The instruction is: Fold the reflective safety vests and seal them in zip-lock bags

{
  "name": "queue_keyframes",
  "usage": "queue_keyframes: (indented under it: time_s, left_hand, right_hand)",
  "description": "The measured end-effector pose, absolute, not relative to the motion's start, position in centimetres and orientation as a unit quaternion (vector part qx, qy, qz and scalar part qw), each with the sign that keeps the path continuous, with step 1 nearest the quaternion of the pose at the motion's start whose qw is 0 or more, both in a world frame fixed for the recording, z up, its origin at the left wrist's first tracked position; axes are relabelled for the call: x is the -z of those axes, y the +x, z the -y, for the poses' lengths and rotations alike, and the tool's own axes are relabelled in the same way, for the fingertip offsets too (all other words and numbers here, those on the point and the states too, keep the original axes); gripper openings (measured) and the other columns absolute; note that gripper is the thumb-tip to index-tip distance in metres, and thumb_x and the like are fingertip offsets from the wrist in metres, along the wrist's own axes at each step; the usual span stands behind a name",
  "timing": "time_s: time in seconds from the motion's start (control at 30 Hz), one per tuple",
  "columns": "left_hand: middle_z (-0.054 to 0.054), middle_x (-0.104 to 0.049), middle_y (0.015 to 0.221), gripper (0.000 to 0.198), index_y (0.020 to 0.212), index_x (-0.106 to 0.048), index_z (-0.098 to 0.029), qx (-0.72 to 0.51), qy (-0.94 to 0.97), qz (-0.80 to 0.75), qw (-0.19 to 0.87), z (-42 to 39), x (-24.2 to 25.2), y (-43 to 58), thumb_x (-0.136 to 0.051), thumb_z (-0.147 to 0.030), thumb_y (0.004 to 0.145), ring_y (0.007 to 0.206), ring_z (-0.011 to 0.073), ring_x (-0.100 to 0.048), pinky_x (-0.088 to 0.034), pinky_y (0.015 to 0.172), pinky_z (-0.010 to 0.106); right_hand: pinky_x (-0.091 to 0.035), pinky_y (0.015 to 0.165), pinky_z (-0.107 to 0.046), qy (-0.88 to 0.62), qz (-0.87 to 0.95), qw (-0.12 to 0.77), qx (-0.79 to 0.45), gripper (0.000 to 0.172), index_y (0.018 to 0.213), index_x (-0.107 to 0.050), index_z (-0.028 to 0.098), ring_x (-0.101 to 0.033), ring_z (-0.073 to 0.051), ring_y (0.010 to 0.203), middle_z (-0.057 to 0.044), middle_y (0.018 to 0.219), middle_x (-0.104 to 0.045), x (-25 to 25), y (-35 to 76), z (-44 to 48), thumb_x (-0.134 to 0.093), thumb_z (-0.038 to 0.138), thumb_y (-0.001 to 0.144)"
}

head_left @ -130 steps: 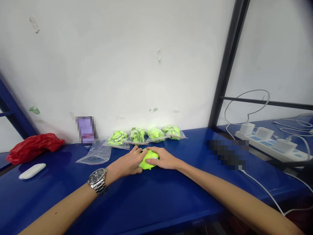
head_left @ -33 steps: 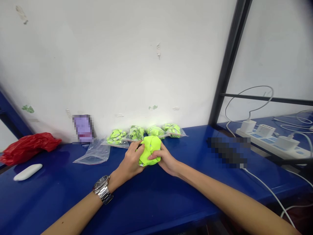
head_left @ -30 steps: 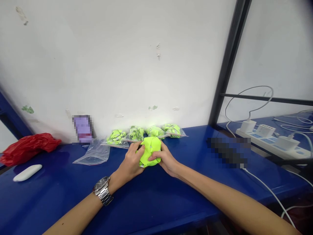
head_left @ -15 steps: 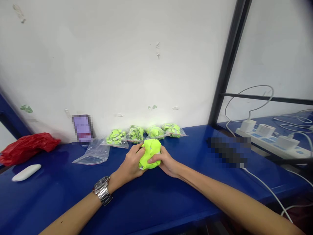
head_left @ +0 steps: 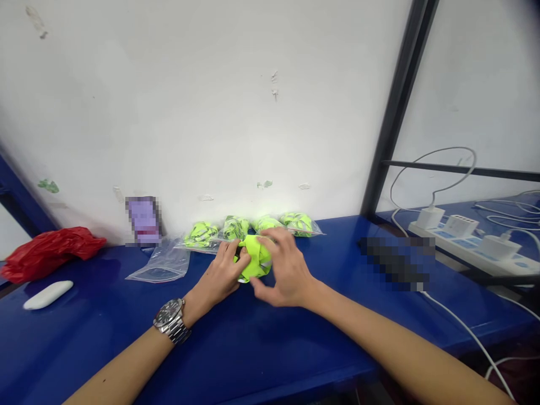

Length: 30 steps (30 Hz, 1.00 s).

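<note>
The left hand (head_left: 217, 270) grips the bundle of neon yellow cloth (head_left: 254, 257) on the blue table (head_left: 88, 332), with zip bags (head_left: 202, 235) at 12 o'clock. The right hand (head_left: 284, 270) is spread wide at 3 o'clock. The cloth appears light and soft; grasp it by its folds.

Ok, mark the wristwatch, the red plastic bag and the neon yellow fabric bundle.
wristwatch (head_left: 169, 313), head view, on the dial
red plastic bag (head_left: 46, 255), head view, on its middle
neon yellow fabric bundle (head_left: 253, 254), head view, on its upper fold

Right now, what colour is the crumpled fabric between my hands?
The crumpled fabric is neon yellow-green, shown best in the head view.
</note>
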<state>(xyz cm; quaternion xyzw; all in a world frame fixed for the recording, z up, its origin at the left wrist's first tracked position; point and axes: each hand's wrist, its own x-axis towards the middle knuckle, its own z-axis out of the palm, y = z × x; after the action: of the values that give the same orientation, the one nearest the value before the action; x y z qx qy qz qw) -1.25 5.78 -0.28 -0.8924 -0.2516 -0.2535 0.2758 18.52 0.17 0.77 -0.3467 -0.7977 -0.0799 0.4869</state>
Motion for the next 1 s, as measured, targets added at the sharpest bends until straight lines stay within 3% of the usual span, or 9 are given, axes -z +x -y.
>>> queue_keyframes:
  time_s: [0.07,0.13,0.2,0.27,0.4,0.53,0.8,1.0]
  left_hand:
    - [0.021,-0.049,0.119,0.04,0.106,-0.054,-0.013,0.245,-0.889,0.251,0.295,-5.4,-0.1,-1.0,-0.049,0.001,0.069,0.103,0.0307,-0.05,-0.052,0.082,0.047]
    - [0.022,-0.049,0.118,0.033,0.102,-0.054,-0.013,0.243,-0.883,0.235,0.326,-5.2,-0.3,-0.8,-0.046,0.001,0.074,0.101,0.03,-0.05,-0.054,0.078,0.045]
    - [0.023,-0.049,0.118,0.027,0.099,-0.055,-0.013,0.244,-0.877,0.217,0.352,-5.1,-0.3,-0.8,-0.045,-0.001,0.077,0.1,0.0302,-0.049,-0.054,0.075,0.044]
    - [0.023,-0.048,0.119,0.024,0.099,-0.054,-0.014,0.241,-0.876,0.206,0.364,-5.1,-0.1,-0.8,-0.046,-0.003,0.079,0.1,0.03,-0.049,-0.055,0.072,0.043]
    - [0.023,-0.049,0.121,0.024,0.099,-0.053,-0.015,0.228,-0.88,0.195,0.369,-5.1,0.4,-0.9,-0.048,-0.003,0.078,0.099,0.0294,-0.05,-0.056,0.068,0.04]
    - [0.023,-0.053,0.117,0.022,0.099,-0.052,-0.015,0.229,-0.875,0.166,0.394,-4.7,0.0,-0.8,-0.046,-0.003,0.081,0.099,0.029,-0.052,-0.055,0.06,0.033]
    - [0.022,-0.054,0.114,0.024,0.099,-0.052,-0.013,0.271,-0.871,0.124,0.391,-3.2,-0.9,0.2,-0.041,0.0,0.082,0.094,0.0274,-0.054,-0.053,0.053,0.028]
    - [0.024,-0.053,0.112,0.034,0.104,-0.052,-0.01,0.305,-0.886,0.124,0.326,-2.8,-0.6,0.6,-0.042,0.002,0.074,0.097,0.0289,-0.052,-0.056,0.069,0.042]
  right_hand:
    - [-0.022,0.113,-0.057,-0.324,0.851,0.396,0.12,0.073,0.141,-0.03,0.013,-0.028,-0.037,0.137,-0.021,0.141,-0.039,-0.8,18.2,0.1,-0.058,0.044,0.081]
    - [-0.025,0.112,-0.057,-0.368,0.854,0.354,0.098,0.082,0.143,-0.026,0.006,-0.022,-0.039,0.14,-0.027,0.145,-0.032,-0.5,17.9,0.0,-0.057,0.051,0.082]
    - [-0.037,0.104,-0.055,-0.422,0.838,0.346,0.037,0.09,0.143,-0.023,0.005,-0.028,-0.04,0.137,-0.028,0.144,-0.032,-0.1,17.8,-0.4,-0.061,0.054,0.079]
    - [-0.046,0.093,-0.049,-0.445,0.825,0.347,-0.037,0.092,0.142,-0.025,0.01,-0.044,-0.036,0.126,-0.024,0.137,-0.041,0.1,18.0,-0.8,-0.068,0.053,0.073]
    - [-0.049,0.077,-0.037,-0.435,0.811,0.368,-0.13,0.078,0.124,-0.044,0.017,-0.059,-0.027,0.099,-0.011,0.112,-0.058,0.2,18.5,-1.5,-0.077,0.052,0.063]
    - [-0.043,0.06,-0.028,-0.439,0.775,0.396,-0.223,0.064,0.098,-0.053,0.019,-0.056,-0.016,0.07,0.001,0.083,-0.061,0.2,18.7,-2.1,-0.084,0.05,0.051]
    - [-0.043,0.059,-0.024,-0.295,0.667,0.44,-0.524,0.056,0.088,-0.058,0.015,-0.05,-0.011,0.065,0.003,0.076,-0.058,0.4,19.2,-2.6,-0.088,0.027,0.043]
    - [-0.045,0.063,-0.025,-0.251,0.613,0.423,-0.619,0.043,0.079,-0.064,0.012,-0.053,-0.011,0.064,0.003,0.072,-0.06,0.6,19.7,-2.6,-0.088,0.02,0.044]
